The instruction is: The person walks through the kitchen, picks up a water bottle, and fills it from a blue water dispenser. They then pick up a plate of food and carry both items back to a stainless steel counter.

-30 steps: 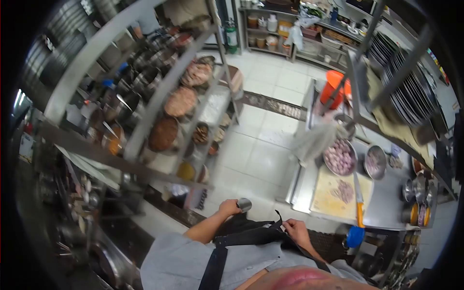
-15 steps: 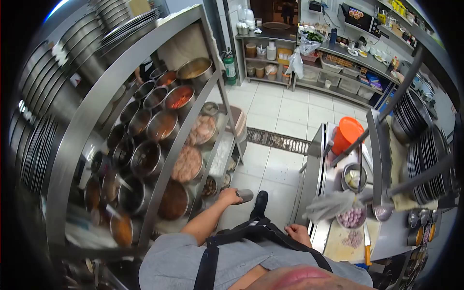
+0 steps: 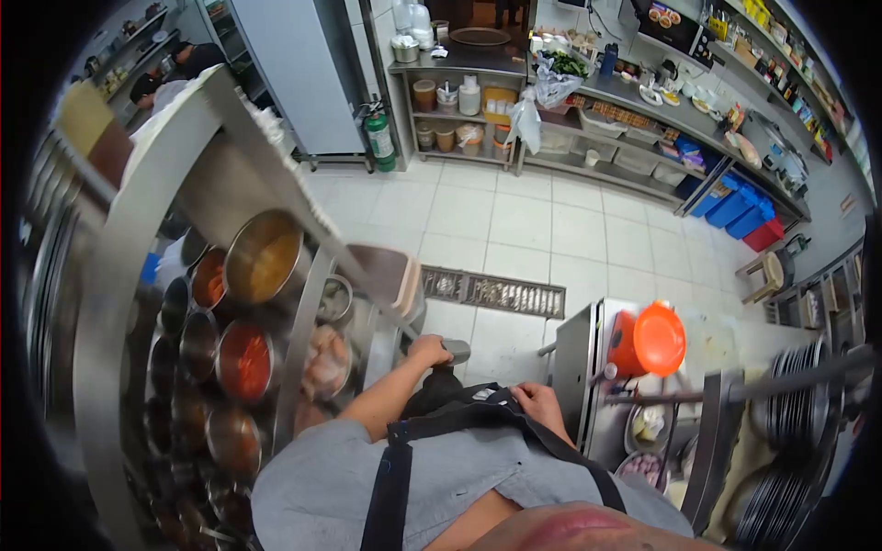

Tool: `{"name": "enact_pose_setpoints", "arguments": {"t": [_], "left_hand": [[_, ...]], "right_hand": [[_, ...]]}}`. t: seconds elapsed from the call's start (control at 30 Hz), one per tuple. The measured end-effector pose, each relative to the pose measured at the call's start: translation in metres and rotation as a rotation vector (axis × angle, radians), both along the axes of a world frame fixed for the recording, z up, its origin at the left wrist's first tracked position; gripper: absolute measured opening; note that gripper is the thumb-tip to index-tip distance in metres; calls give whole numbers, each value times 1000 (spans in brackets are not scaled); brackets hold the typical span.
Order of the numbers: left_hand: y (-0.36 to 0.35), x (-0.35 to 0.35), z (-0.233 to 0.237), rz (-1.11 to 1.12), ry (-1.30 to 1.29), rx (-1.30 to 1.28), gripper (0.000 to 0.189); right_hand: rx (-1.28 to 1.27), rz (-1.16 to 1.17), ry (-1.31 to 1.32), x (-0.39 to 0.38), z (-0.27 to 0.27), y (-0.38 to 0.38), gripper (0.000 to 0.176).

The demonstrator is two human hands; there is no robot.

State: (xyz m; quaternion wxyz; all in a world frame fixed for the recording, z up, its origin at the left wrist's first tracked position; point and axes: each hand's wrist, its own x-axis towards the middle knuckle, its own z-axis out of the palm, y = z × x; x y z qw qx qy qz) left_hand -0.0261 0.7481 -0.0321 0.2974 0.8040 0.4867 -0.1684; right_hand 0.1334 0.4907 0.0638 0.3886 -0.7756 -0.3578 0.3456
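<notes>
My left hand (image 3: pixel 428 351) is closed around a small grey metal container (image 3: pixel 455 351), held low in front of my body beside the rack. Its inside cannot be made out. My right hand (image 3: pixel 540 406) hangs near my waist by the dark apron (image 3: pixel 478 404), its fingers curled in with nothing visible in them. To my left, the metal rack (image 3: pixel 207 119) carries several steel pots, among them one with yellowish liquid (image 3: pixel 266 257) and one with red food (image 3: pixel 245 361). A tray of pale raw meat (image 3: pixel 326 363) sits lower on the rack.
A steel counter (image 3: pixel 597 363) on my right bears an orange container (image 3: pixel 660 340) and a bowl of peeled shallots (image 3: pixel 643 468). Black plates (image 3: pixel 795 395) are stacked beyond it. A floor drain (image 3: pixel 496 292) crosses the tiles. Ahead are a fire extinguisher (image 3: pixel 378 138) and shelves (image 3: pixel 459 115). Two people work at far left.
The view has moved forward along the aisle, with the rack and counter sliding back past me. My left hand still holds the container; my right hand stays at my side.
</notes>
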Motion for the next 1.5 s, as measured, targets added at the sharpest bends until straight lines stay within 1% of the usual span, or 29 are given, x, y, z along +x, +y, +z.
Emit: {"name": "enact_pose_setpoints", "arguments": {"t": [0.07,0.13,0.2,0.23,0.27,0.3,0.37,0.43,0.47,0.5,0.6,0.63,0.67,0.7,0.77,0.83,0.87,0.9,0.93,0.97,1.0,1.07,1.17,1.23,1.3,1.37,1.4,1.47,1.5], "left_hand": [[50,40,-15,-57,50,-39,62],[105,80,-55,-98,87,-53,57],[152,118,-42,-8,144,-121,50],[179,132,-47,-24,159,-109,48],[207,147,-53,-36,165,-97,46],[243,160,-61,-16,131,-98,46],[293,177,-86,47,178,-76,41],[340,194,-49,63,235,-135,45],[367,197,-33,66,304,-163,49],[387,200,-32,235,260,-142,46],[455,196,-62,238,286,-142,43],[472,194,-58,258,294,-147,43],[487,191,-51,383,240,-103,47],[501,188,-52,508,188,-61,50],[541,163,-85,493,151,-141,54],[560,146,-106,480,92,-209,59],[562,135,-112,572,31,-148,64],[566,125,-116,658,-30,-86,69],[568,116,-112,661,-26,-89,69],[567,108,-97,828,-127,-45,73],[567,99,-88,991,-231,-1,76],[580,79,-91,1116,-219,-53,82],[599,46,-118,1215,-142,-48,82],[620,32,-126,1222,-86,-66,81],[640,21,-129,1265,-68,-50,77],[680,14,-120,1233,-28,-170,73],[694,7,-117,1207,-16,-235,72],[721,-8,-136,1102,35,-230,70],[738,-13,-143,1013,77,-220,68]], "right_hand": [[-43,-80,84,30,-12,28,27],[-41,-136,60,57,-18,64,27],[-13,-175,119,89,-45,99,30],[-17,-177,61,98,-25,127,29],[142,-12,-139,117,6,149,28],[2,-121,-102,135,-45,168,29],[-18,-204,42,152,5,225,32],[-16,-286,159,180,4,261,32],[-24,-283,176,197,-9,271,32],[-107,-328,103,218,-24,276,32],[-417,-315,-73,265,-99,269,32],[-209,-479,-269,276,-164,267,32],[6,-629,-522,286,-227,266,31],[4,-602,-522,305,-253,278,31],[-39,-462,-698,341,-276,285,29],[-396,53,-538,422,-242,329,27],[-553,296,-437,448,-232,367,25],[-589,328,-498,464,-174,442,23],[-708,209,-378,496,-179,493,23],[-641,252,-507,526,-177,546,18],[-599,240,-572,543,-155,608,23],[-416,200,-532,552,-103,729,30],[-267,310,-623,530,-49,873,29],[-259,310,-616,499,-41,947,29],[-281,341,-556,470,-62,981,28],[-340,387,-485,443,-104,1008,26],[-471,417,-384,417,-102,1015,26],[-461,699,-586,377,-113,1020,24],[-445,770,-546,359,-104,1027,23]]}}
